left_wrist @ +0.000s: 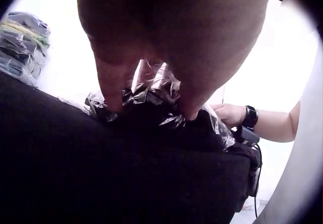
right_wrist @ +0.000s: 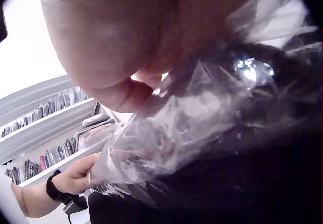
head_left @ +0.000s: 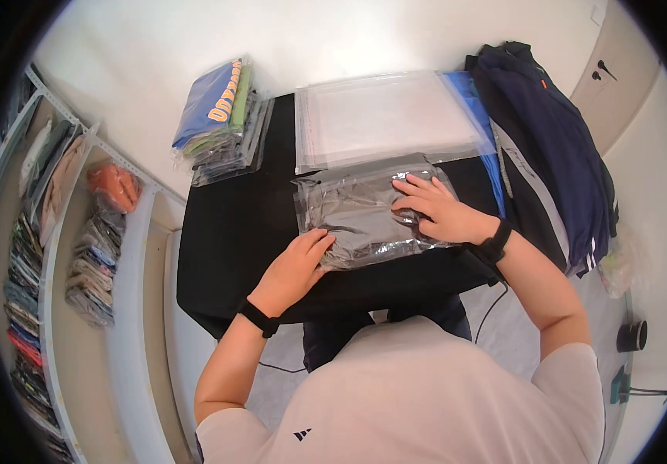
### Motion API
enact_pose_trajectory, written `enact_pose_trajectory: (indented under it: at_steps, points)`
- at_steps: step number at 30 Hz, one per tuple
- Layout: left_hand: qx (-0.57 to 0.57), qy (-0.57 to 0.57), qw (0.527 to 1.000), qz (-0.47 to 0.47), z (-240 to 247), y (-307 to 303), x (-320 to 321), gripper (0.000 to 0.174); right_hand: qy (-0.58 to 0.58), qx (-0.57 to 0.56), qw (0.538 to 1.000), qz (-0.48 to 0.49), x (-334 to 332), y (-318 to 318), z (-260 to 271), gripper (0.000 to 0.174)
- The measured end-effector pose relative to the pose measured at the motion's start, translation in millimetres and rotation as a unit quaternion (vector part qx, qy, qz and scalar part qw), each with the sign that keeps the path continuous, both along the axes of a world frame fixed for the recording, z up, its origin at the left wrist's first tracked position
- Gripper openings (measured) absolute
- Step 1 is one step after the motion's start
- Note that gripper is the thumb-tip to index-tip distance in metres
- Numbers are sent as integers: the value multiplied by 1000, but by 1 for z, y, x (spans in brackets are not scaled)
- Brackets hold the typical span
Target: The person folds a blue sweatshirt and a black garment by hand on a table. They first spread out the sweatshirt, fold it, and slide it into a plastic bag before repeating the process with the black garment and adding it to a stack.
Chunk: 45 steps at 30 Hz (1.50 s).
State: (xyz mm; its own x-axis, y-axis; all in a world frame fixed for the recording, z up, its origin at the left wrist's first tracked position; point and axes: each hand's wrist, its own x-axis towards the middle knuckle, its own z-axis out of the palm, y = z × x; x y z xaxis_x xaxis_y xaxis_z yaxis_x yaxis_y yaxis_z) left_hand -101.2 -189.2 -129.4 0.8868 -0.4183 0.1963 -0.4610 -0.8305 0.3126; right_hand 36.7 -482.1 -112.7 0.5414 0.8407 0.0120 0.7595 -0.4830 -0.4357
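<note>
A dark folded item in a clear plastic bag (head_left: 368, 220) lies flat on the black-covered table near its front edge. My left hand (head_left: 291, 271) rests on the bag's lower left corner, fingers and thumb on the plastic. On the bag's right part lies my right hand (head_left: 445, 213), its fingers spread and pressing the film. In the left wrist view, the thumb and fingers of my left hand (left_wrist: 156, 88) touch the crinkled film on two sides. The right wrist view shows wrinkled plastic (right_wrist: 166, 128) under my right hand (right_wrist: 131, 47).
Behind the bag is a stack of clear empty bags (head_left: 387, 116). Packed clothes (head_left: 214, 116) are piled at the back left, and dark garments (head_left: 538, 147) lie at the right. Shelves with bagged clothes (head_left: 94, 263) stand left of the table (head_left: 225, 232).
</note>
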Motion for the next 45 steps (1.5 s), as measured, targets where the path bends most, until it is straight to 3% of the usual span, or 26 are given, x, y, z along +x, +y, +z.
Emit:
enact_pose_trajectory:
  at_steps: [6,9,11,13,14,16,19,20,22,23,24,25,26,28,29,30,32,33,34,36,37,38,40,42,45]
  points:
    - [-49,6,999,-13,23,-6,-4,41,0,7,1000,11,-3,-7,5,46]
    - [-86,37,995,-23,48,-7,-17,35,106,118,985,63,-16,-20,14,44]
    - [-171,101,980,10,63,-3,-25,30,167,118,978,45,-21,-30,40,40]
    - [-217,106,970,26,68,5,-22,28,268,138,953,41,-13,-42,45,38]
    - [-263,110,957,45,70,10,-19,27,351,180,918,31,-11,-45,48,56]
    - [-310,96,944,65,66,23,-7,30,478,293,828,12,-3,-51,23,69]
    - [-371,98,919,93,58,34,18,33,468,384,794,55,-8,-44,12,81]
    - [-400,131,898,131,60,34,24,34,469,427,770,68,-10,-41,8,68]
    - [-430,158,873,168,59,37,35,35,404,344,846,-43,-7,-41,2,62]
    - [-451,155,861,176,53,40,42,36,395,381,833,75,-3,-34,-1,73]
    - [-471,154,849,185,46,43,49,38,317,339,885,-16,-5,-33,-9,83]
    - [-485,158,842,176,41,47,54,42,316,296,899,-71,-5,-30,-8,80]
    - [-484,157,843,177,35,48,55,42,314,252,907,-127,-6,-26,-8,77]
    - [-620,145,771,32,26,44,53,60,330,268,896,-128,-1,-22,-21,68]
    - [-630,177,755,-38,16,51,51,76,346,282,885,-129,3,-22,-29,60]
    - [-630,178,755,-39,7,52,50,76,346,282,885,-131,7,-22,-35,60]
    - [-549,174,817,-33,-9,55,46,83,357,281,880,-139,12,-24,-42,55]
    - [-565,227,792,-47,-11,59,44,86,357,282,880,-139,12,-24,-42,55]
    - [-565,227,792,-47,-15,59,44,86,356,304,876,-120,12,-22,-42,51]
    - [-452,237,858,58,-22,54,46,73,355,326,871,-98,13,-20,-41,48]
    - [-484,275,825,91,-23,52,50,57,338,272,895,-107,15,-21,-41,46]
    - [-485,276,824,93,-25,51,51,57,320,216,915,-116,15,-21,-42,44]
    - [-510,187,834,101,-23,46,54,47,312,251,906,-135,5,-13,-31,42]
    - [-520,195,824,108,-16,45,52,46,303,285,896,-156,-3,-12,-21,40]
    - [-545,157,816,115,20,29,36,37,440,373,801,-161,-10,-15,-14,40]
